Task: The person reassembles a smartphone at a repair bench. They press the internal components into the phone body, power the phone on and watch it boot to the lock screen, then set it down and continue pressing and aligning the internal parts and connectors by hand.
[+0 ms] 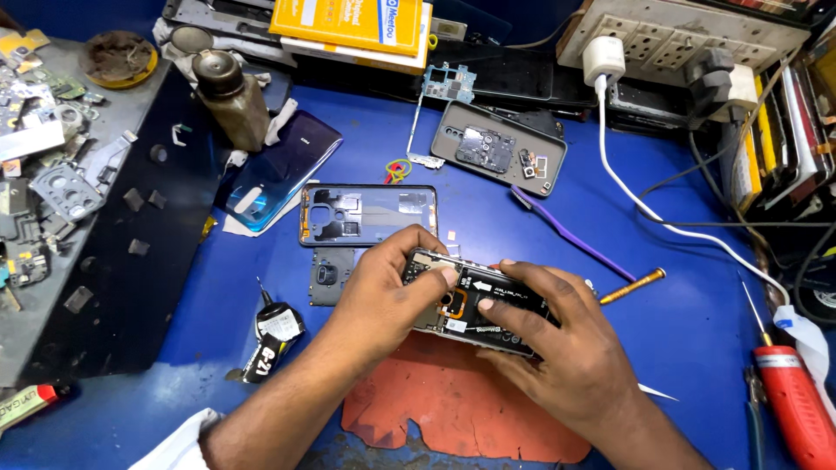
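Observation:
An opened phone (470, 300) with its back removed and black battery showing is held just above a worn orange mat (453, 405). My left hand (383, 292) grips its left end, thumb pressing on the upper corner by the board. My right hand (557, 339) holds the right end, with the index finger resting on the battery. A bare phone mid-frame (366, 215) lies just behind the hands on the blue table (679, 331). A small dark cover piece (328, 276) sits beside my left hand.
A blue phone back cover (279, 170), a brown bottle (231, 100), a black glue tube (270, 335), a grey rear shell with parts (498, 148), a purple spudger (566, 231), a gold-handled tool (633, 285) and a red screwdriver (797, 405) surround the work. Loose parts cover the left tray (52, 174). A white charger cable (662, 222) runs across the right.

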Action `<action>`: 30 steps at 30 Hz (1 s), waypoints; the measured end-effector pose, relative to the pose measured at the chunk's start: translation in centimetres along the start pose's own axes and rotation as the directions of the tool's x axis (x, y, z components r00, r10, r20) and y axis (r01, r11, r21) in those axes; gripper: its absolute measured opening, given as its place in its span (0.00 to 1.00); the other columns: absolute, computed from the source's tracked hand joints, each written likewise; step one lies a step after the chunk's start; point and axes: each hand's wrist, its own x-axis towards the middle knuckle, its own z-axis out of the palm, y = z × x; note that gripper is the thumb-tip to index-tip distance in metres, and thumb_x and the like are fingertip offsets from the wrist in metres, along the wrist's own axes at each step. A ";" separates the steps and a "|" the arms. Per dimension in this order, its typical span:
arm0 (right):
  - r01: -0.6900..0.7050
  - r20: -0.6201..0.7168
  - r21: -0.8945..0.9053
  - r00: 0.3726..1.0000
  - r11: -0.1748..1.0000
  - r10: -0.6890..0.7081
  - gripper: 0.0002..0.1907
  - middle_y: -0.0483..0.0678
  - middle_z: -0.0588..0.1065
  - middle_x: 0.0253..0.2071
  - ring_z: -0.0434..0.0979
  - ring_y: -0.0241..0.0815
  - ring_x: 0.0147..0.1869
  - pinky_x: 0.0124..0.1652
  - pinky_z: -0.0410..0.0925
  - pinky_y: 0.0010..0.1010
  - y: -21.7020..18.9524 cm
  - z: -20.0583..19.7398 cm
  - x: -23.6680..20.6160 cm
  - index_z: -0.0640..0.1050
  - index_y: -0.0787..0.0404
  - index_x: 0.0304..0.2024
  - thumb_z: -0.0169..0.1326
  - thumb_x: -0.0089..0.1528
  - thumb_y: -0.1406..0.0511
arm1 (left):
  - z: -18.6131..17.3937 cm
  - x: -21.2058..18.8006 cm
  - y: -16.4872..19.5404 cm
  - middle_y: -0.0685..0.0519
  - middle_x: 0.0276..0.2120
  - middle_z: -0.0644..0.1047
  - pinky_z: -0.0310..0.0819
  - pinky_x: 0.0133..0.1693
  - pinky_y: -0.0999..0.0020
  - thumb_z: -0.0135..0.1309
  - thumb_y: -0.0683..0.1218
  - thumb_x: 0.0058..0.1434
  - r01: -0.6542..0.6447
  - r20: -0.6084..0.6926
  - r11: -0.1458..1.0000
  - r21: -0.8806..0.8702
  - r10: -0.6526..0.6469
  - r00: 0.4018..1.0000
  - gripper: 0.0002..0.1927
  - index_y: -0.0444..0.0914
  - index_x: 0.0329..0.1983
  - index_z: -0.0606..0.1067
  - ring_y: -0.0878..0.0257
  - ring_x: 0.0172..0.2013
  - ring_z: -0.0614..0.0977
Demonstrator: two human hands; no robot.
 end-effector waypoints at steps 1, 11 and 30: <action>-0.018 -0.009 0.043 1.000 0.999 0.018 0.30 0.54 0.74 0.58 0.75 0.55 0.60 0.56 0.70 0.41 0.2 -0.3 -0.1 0.79 0.56 0.50 0.72 0.45 0.62 | 0.0 -0.1 0.1 0.60 0.26 0.74 0.66 0.28 0.77 0.56 0.43 0.63 0.031 -0.011 0.999 -0.014 -0.031 0.999 0.05 0.36 0.38 0.73 0.75 0.27 0.72; -0.494 0.024 0.525 0.823 0.694 0.568 0.16 0.51 0.82 0.42 0.84 0.36 0.47 0.48 0.76 0.25 3.2 -1.0 -1.7 0.76 0.70 0.53 0.56 0.61 0.75 | 0.2 -0.3 0.3 0.58 0.26 0.77 0.72 0.31 0.76 0.53 0.42 0.63 0.000 -0.036 0.993 0.114 0.004 0.999 0.05 0.35 0.38 0.73 0.75 0.28 0.75; -0.590 0.153 0.379 0.800 0.713 0.581 0.15 0.44 0.81 0.31 0.81 0.31 0.34 0.31 0.72 0.23 2.4 -0.9 -0.9 0.76 0.64 0.44 0.63 0.55 0.72 | 0.6 -0.6 0.0 0.56 0.25 0.78 0.73 0.29 0.75 0.54 0.41 0.61 0.006 -0.012 0.980 0.197 -0.004 1.000 0.05 0.35 0.37 0.74 0.74 0.28 0.76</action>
